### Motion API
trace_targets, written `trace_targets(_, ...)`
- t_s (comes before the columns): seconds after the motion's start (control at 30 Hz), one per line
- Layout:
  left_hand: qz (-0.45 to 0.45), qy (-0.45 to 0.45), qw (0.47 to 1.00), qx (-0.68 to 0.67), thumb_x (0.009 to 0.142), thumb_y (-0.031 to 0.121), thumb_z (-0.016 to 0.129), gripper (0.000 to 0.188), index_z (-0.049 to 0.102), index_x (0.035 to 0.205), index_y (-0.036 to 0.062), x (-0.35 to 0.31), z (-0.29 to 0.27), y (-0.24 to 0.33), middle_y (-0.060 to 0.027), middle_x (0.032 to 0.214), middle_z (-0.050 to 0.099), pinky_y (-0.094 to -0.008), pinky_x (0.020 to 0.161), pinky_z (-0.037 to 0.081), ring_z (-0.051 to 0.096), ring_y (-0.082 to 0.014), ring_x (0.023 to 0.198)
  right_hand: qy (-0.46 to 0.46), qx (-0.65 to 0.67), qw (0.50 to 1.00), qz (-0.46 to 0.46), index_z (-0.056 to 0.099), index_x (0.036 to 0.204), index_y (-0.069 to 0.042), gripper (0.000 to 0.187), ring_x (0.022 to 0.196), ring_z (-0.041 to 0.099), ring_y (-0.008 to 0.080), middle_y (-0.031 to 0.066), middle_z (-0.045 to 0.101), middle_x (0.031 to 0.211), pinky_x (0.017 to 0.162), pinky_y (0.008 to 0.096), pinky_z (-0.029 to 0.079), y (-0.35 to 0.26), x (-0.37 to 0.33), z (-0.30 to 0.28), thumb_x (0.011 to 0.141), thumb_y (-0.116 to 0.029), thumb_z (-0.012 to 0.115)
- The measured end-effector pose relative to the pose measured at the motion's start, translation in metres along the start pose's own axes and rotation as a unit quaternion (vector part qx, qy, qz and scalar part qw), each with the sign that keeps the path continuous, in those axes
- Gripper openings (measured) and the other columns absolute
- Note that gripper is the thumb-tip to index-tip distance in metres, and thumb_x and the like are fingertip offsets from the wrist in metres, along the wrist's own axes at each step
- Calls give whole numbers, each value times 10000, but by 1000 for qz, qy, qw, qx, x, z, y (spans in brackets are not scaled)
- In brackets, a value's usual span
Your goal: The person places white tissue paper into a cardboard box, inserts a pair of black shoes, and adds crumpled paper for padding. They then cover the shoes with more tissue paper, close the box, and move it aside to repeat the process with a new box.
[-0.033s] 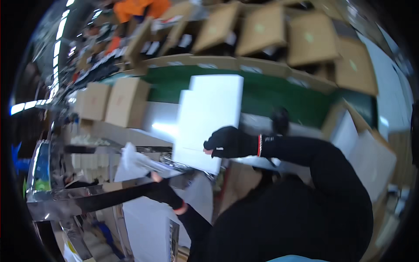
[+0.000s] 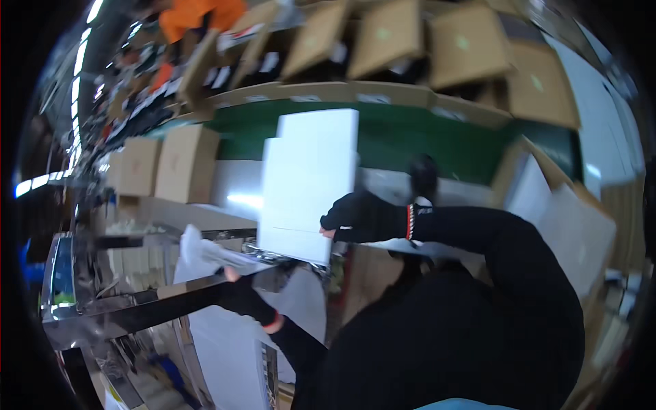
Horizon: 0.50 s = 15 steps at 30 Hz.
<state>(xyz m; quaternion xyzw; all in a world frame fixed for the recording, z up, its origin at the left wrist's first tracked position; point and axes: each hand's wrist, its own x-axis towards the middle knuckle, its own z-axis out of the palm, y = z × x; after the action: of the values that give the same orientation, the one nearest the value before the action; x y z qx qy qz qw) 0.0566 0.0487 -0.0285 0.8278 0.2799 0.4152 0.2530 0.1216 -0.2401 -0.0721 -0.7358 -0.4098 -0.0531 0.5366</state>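
My right hand (image 2: 359,217), in a black fingerless glove, reaches across to a tall white box (image 2: 307,178). Its fingers are curled together over the near right side of the box, and what they hold, if anything, is hidden. The top of the white box is stepped, so it may be two boxes together. Lower left, my left hand (image 2: 246,297), gloved the same way, is beside a dark metal rail (image 2: 171,307) and a white plastic bag (image 2: 225,348). Its thumb points up; the other fingers are hidden and blurred.
Open cardboard cartons (image 2: 389,41) line the far side above a green strip (image 2: 410,133). Closed brown boxes (image 2: 184,164) stand at the left. An open carton with white lining (image 2: 567,225) is at the right. A person in orange (image 2: 198,17) is far off.
The whole view has shifted, so the white box and cartons appear further left. My right hand now lies slightly further right against the white box. My left hand appears a little further left.
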Motion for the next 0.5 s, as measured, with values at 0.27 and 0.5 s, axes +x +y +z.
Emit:
trace_targets(0.27,225,207,925,-225,892,150,620,383,477,1196,-32,-49,-52,67,-159,1154,539,-349,820,483,558,-239,990,268,-122,919,261,686,883,-34,104,762,659,225,97,680,825,684,331,512,-140,-255,-99,793,-82,710)
trace_targets(0.5,209,-301,849,-382,933,219,534,230,607,945,0,-181,2,150,-101,887,595,-330,796,448,572,-219,854,424,-203,796,382,683,916,-8,140,728,669,191,104,686,807,677,286,506,-201,-353,-95,791,-61,718)
